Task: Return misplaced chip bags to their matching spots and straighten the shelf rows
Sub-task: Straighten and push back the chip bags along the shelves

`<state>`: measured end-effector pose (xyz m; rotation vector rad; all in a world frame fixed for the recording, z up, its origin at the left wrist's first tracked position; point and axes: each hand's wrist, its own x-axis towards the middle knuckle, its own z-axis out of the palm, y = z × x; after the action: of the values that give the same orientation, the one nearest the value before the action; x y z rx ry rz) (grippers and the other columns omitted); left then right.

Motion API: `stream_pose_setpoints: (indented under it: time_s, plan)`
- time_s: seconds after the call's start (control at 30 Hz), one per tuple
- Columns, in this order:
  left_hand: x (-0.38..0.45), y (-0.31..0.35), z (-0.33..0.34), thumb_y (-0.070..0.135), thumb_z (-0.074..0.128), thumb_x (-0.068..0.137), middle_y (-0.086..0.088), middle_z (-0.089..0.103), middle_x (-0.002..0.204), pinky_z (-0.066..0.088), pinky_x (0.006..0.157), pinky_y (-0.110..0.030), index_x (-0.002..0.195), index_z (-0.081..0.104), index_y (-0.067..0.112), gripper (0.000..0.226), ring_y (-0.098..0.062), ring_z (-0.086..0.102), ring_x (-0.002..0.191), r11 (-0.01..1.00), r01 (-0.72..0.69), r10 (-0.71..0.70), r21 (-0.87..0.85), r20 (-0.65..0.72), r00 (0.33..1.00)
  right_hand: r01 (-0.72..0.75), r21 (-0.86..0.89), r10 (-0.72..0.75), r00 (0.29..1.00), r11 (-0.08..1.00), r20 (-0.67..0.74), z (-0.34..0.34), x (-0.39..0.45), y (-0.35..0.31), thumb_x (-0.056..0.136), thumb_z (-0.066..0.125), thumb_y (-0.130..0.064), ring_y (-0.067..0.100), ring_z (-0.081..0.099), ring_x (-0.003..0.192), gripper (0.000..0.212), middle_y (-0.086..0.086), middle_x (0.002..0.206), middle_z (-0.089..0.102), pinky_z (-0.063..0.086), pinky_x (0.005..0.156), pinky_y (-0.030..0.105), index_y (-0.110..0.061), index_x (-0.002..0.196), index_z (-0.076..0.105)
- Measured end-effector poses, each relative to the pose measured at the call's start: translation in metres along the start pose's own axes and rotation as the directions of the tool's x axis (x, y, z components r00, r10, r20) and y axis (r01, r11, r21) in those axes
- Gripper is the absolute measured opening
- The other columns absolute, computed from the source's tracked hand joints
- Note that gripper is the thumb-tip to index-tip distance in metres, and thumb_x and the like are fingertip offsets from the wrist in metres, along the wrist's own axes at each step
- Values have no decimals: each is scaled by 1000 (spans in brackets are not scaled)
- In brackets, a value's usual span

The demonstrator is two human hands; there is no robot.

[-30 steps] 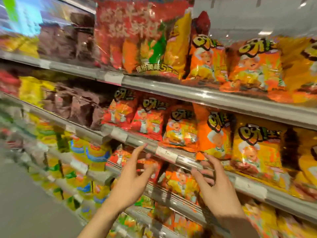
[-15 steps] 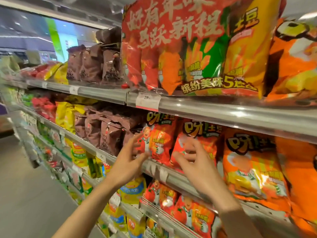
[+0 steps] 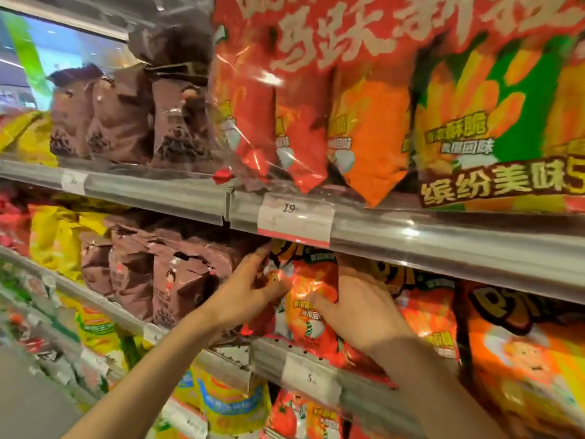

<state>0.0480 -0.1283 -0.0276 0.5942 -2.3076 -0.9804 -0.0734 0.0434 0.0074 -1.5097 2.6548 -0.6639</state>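
A red chip bag [image 3: 311,299] stands at the left end of the red and orange row on the middle shelf [image 3: 300,359]. My left hand [image 3: 250,289] grips its left edge, fingers curled behind it, next to the brown bags [image 3: 177,280]. My right hand [image 3: 357,312] presses on the bag's right side with the thumb on its front. Orange bags [image 3: 522,343] of the same brand continue to the right.
The upper shelf [image 3: 411,236] carries a big red multipack [image 3: 364,106] and more brown bags [image 3: 126,122], with a price tag [image 3: 296,218] on its rail. Yellow bags [image 3: 53,236] sit further left. Lower shelves hold yellow and red bags [image 3: 221,403]. The aisle floor [image 3: 28,403] lies at the lower left.
Both hands rose from the lower shelf rail to the middle shelf and closed on the red bag. The view moved up and closer to the shelves.
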Motion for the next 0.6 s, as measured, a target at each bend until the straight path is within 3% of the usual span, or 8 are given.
stream_pose_setpoints:
  time_s: [0.13, 0.2, 0.27, 0.37, 0.43, 0.47, 0.5, 0.6]
  plan:
    - [16, -9, -9, 43, 70, 85, 10, 52, 135, 40, 110, -33, 129, 31, 61, 61, -6, 50, 125, 995, -93, 92, 19, 76, 993, -103, -55, 104, 995, 993, 10, 1, 2, -12, 91, 56, -59, 25, 53, 124, 54, 5, 130, 59, 42, 98, 34, -17, 124, 55]
    - [22, -15, -12, 47, 71, 83, 11, 48, 140, 39, 111, -33, 137, 31, 57, 68, -6, 46, 129, 992, -127, 125, 9, 123, 985, -131, -43, 132, 991, 990, 16, 1, 1, -19, 86, 62, -61, 23, 56, 113, 55, 3, 118, 61, 45, 89, 34, -16, 117, 57]
    - [28, -17, -15, 41, 74, 83, 15, 48, 138, 38, 107, -22, 142, 31, 47, 73, 2, 45, 128, 988, -151, 157, -43, 169, 973, -139, -6, 139, 990, 990, 11, 3, 0, -25, 82, 69, -59, 22, 57, 105, 55, 0, 110, 61, 48, 87, 35, -17, 116, 58]
    - [33, -18, -18, 21, 76, 85, 23, 52, 123, 44, 88, -3, 136, 31, 41, 71, 23, 50, 104, 976, -170, 197, -139, 214, 957, -166, 43, 168, 984, 985, -50, 9, 2, -28, 76, 78, -54, 23, 59, 108, 72, 5, 117, 62, 51, 90, 39, -12, 129, 53]
    - [35, -18, -17, 11, 76, 84, 11, 54, 125, 43, 76, 1, 134, 31, 37, 73, 13, 55, 102, 966, -170, 214, -193, 235, 948, -155, 62, 161, 981, 986, -108, 12, 0, -30, 74, 81, -53, 11, 60, 89, 89, -5, 100, 60, 52, 74, 26, -18, 144, 39]
    - [35, -18, -17, 7, 76, 83, 4, 52, 130, 45, 75, 0, 133, 31, 38, 74, 5, 54, 108, 959, -165, 223, -232, 252, 942, -133, 75, 142, 980, 988, -138, 14, -2, -30, 73, 83, -50, 1, 53, 71, 98, -15, 83, 50, 45, 60, 14, -25, 150, 28]
    - [35, -19, -16, 5, 77, 81, -1, 50, 134, 49, 75, -4, 129, 30, 43, 77, -2, 53, 112, 952, -153, 227, -265, 274, 935, -118, 82, 131, 976, 990, -172, 16, -4, -31, 73, 85, -48, -2, 45, 60, 104, -18, 73, 37, 41, 53, 11, -31, 153, 20]
    - [36, -19, -16, 15, 85, 71, 1, 46, 139, 57, 91, -30, 126, 27, 54, 89, -14, 54, 121, 945, -121, 218, -305, 308, 926, -132, 28, 135, 964, 991, -227, 19, -10, -33, 73, 85, -46, 0, 39, 62, 102, -20, 73, 24, 39, 54, 10, -35, 150, 20]
